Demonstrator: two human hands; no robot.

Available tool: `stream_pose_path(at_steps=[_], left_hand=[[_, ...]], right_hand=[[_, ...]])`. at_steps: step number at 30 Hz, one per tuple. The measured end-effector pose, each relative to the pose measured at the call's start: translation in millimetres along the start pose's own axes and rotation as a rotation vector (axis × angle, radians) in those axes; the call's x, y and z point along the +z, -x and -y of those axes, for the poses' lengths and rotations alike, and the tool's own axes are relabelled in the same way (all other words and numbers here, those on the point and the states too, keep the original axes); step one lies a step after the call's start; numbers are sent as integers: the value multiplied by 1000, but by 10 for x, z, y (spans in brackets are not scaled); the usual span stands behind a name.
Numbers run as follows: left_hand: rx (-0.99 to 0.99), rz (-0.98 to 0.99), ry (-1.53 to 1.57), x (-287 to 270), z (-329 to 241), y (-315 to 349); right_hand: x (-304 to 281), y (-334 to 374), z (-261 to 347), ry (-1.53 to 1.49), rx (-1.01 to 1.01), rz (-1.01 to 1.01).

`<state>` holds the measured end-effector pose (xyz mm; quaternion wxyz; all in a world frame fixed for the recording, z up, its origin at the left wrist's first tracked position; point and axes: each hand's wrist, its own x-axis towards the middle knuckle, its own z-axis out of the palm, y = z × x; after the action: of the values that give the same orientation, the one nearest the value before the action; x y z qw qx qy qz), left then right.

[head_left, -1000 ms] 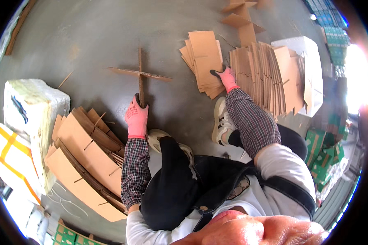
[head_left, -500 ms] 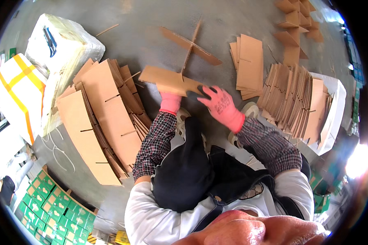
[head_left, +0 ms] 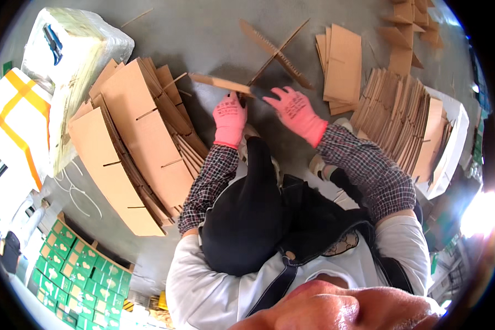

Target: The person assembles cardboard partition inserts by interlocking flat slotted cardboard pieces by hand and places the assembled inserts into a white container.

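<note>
Both my hands wear pink gloves with dark palms and fingertips. My left hand (head_left: 230, 116) grips the near side of a brown cardboard strip (head_left: 217, 82), its fingers partly hidden. The strip stands nearly edge-on. At its right end, my right hand (head_left: 297, 113) pinches it with dark fingertips; the gripped part is mostly covered. Just beyond stand two crossed cardboard dividers (head_left: 276, 53), slotted together in an X on the floor. The near tip of one meets the strip close to my right fingertips.
A stack of slotted cardboard sheets (head_left: 129, 93) lies left, a small pile (head_left: 342, 66) and upright bundle (head_left: 393, 115) right. Assembled dividers (head_left: 402, 38) stand far right. A utility knife (head_left: 53, 44) lies on a wrapped white block (head_left: 88, 41). Green boxes (head_left: 82, 275) are stacked lower left.
The strip has turned from showing its broad face to nearly edge-on. The crossed dividers have swung to a more open X. My left hand's back now shows more fully.
</note>
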<state>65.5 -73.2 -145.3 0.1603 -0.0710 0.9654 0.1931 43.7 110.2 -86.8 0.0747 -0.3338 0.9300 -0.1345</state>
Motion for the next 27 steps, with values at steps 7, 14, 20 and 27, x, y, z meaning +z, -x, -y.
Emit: stream_pose_path(at_steps=[7, 14, 20, 27], left_hand=[[43, 303, -306, 10, 185, -109], [24, 191, -158, 33, -38, 6], [172, 167, -165, 136, -109, 145], [155, 80, -66, 71, -225, 130]], right_hand=[[-285, -70, 202, 186, -75, 212], [-339, -78, 326, 109, -22, 318], [-379, 75, 380, 58, 23, 311], [137, 276, -61, 78, 65, 317]])
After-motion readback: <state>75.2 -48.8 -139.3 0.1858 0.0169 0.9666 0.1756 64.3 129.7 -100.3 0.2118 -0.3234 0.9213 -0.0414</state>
